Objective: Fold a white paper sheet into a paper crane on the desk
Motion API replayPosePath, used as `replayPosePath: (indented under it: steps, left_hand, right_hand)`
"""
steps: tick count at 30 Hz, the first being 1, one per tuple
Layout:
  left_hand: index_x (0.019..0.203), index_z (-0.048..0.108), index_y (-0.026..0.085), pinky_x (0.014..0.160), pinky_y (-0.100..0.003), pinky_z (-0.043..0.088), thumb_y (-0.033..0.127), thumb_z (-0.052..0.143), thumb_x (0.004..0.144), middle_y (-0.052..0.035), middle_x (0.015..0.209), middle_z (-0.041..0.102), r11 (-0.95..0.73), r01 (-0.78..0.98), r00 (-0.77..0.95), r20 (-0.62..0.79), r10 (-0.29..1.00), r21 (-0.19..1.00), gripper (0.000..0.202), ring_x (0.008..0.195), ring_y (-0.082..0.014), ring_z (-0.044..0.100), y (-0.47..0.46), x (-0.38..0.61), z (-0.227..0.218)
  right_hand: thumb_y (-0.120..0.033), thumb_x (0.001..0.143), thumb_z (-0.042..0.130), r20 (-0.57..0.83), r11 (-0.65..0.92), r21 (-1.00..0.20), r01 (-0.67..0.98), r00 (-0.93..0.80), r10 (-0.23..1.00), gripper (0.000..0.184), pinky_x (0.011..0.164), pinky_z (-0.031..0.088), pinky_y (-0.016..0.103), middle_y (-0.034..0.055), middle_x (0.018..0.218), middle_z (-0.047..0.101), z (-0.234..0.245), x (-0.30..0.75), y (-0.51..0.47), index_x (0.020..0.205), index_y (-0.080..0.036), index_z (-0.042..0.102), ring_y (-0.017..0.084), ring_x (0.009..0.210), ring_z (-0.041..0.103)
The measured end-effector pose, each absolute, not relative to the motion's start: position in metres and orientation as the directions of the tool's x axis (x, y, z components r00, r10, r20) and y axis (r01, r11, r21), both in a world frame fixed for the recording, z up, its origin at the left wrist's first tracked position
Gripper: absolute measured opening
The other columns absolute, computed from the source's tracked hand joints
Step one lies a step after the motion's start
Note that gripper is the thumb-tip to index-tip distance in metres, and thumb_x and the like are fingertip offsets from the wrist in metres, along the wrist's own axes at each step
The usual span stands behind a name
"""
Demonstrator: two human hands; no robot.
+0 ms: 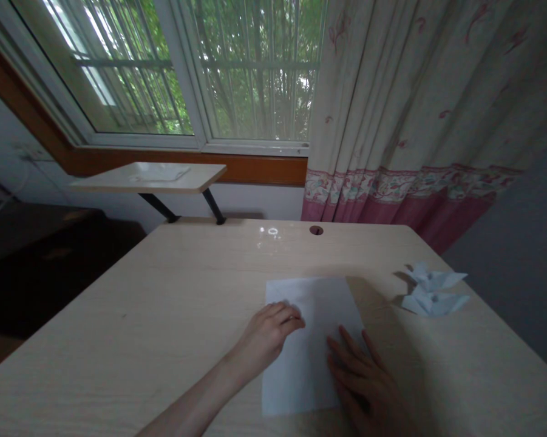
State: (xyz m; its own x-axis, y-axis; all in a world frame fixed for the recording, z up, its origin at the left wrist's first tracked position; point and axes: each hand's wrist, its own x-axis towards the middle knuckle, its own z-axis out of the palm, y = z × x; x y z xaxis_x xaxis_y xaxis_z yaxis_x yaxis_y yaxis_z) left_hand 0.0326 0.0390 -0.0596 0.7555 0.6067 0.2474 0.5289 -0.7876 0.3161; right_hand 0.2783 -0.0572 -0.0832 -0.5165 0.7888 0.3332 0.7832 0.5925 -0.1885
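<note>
A sheet of white paper (307,376) lies flat on the pale wooden desk (164,328), close to its front edge. Over the left part of the sheet, my left hand (275,328) has its fingers curled together with the thumb near them; whether anything is between them is hidden. My right hand (359,370) rests at the sheet's right edge, fingers spread out and holding nothing. To the right lie two folded white paper pieces (434,302), one behind the other, with pointed ends.
A small raised shelf (209,174) on black legs stands at the desk's back left, with a flat whitish item (159,174) on it. A round cable hole (316,230) is near the back edge. Behind are a window (255,79) and a floral curtain (405,109).
</note>
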Motion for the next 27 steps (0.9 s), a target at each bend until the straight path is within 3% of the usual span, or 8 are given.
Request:
replayPosePath:
  steps: [4,6,11,15,17,21,27]
  left_hand:
    - [0.108,0.061,0.021,0.086,-0.031,0.047,0.015,0.045,0.096,-0.0026,0.107,0.065,-0.787,0.496,0.766,0.24,0.596,0.367,0.021,0.099,-0.0189,0.058,0.037,0.032,-0.05]
    - [0.107,0.06,0.021,0.089,-0.033,0.046,0.026,0.052,0.094,-0.0034,0.108,0.063,-0.769,0.488,0.769,0.214,0.603,0.414,0.016,0.1,-0.0203,0.057,0.036,0.031,-0.043]
    - [0.114,0.055,0.021,0.093,-0.041,0.042,0.052,0.081,0.061,-0.007,0.115,0.057,-0.697,0.444,0.773,0.153,0.615,0.562,0.067,0.105,-0.0283,0.053,0.034,0.028,-0.032]
    - [0.122,0.048,0.019,0.097,-0.046,0.038,0.058,0.086,0.04,-0.0112,0.123,0.049,-0.67,0.408,0.796,0.117,0.594,0.62,0.099,0.111,-0.0342,0.047,0.029,0.026,-0.033]
    - [0.125,0.045,0.018,0.099,-0.048,0.036,0.059,0.086,0.037,-0.0127,0.125,0.047,-0.672,0.408,0.805,0.103,0.584,0.618,0.105,0.114,-0.0359,0.044,0.027,0.026,-0.034]
    - [0.126,0.043,0.018,0.101,-0.05,0.034,0.06,0.085,0.039,-0.0141,0.127,0.045,-0.664,0.424,0.808,0.074,0.584,0.616,0.106,0.117,-0.0374,0.041,0.025,0.026,-0.038]
    - [0.127,0.043,0.018,0.101,-0.049,0.033,0.058,0.085,0.043,-0.0139,0.128,0.045,-0.664,0.432,0.814,0.053,0.578,0.61,0.102,0.118,-0.0365,0.041,0.028,0.025,-0.039]
  right_hand:
    - [-0.021,0.087,0.056,0.291,0.592,-0.248,0.767,-0.524,0.8,0.047,0.107,0.036,0.053,-0.0007,0.139,0.047,-0.086,0.28,-0.059,0.132,-0.034,0.051,0.026,0.132,0.038]
    - [-0.022,0.088,0.055,0.263,0.571,-0.287,0.769,-0.51,0.819,0.047,0.106,0.038,0.051,-0.0015,0.139,0.047,-0.087,0.282,-0.06,0.132,-0.036,0.05,0.026,0.132,0.038]
    - [-0.025,0.085,0.059,0.177,0.413,-0.422,0.807,-0.373,0.911,0.047,0.104,0.043,0.044,0.0006,0.14,0.047,-0.088,0.287,-0.056,0.13,-0.034,0.054,0.024,0.129,0.045]
    - [-0.028,0.074,0.069,0.114,0.303,-0.471,0.829,-0.283,0.952,0.07,0.11,0.031,0.053,0.0036,0.147,0.036,-0.092,0.296,-0.05,0.139,-0.029,0.042,0.028,0.136,0.033]
    - [-0.034,0.069,0.073,0.074,0.304,-0.472,0.828,-0.306,0.949,0.086,0.112,0.024,0.055,0.0056,0.15,0.031,-0.094,0.3,-0.047,0.144,-0.026,0.032,0.03,0.138,0.027]
    - [-0.045,0.061,0.078,-0.011,0.329,-0.477,0.815,-0.38,0.925,0.104,0.113,0.021,0.055,0.0085,0.152,0.024,-0.093,0.306,-0.043,0.146,-0.023,0.024,0.031,0.139,0.023]
    - [-0.052,0.061,0.077,-0.059,0.344,-0.481,0.807,-0.421,0.905,0.106,0.114,0.019,0.054,0.0094,0.152,0.021,-0.086,0.309,-0.041,0.146,-0.024,0.021,0.032,0.139,0.022]
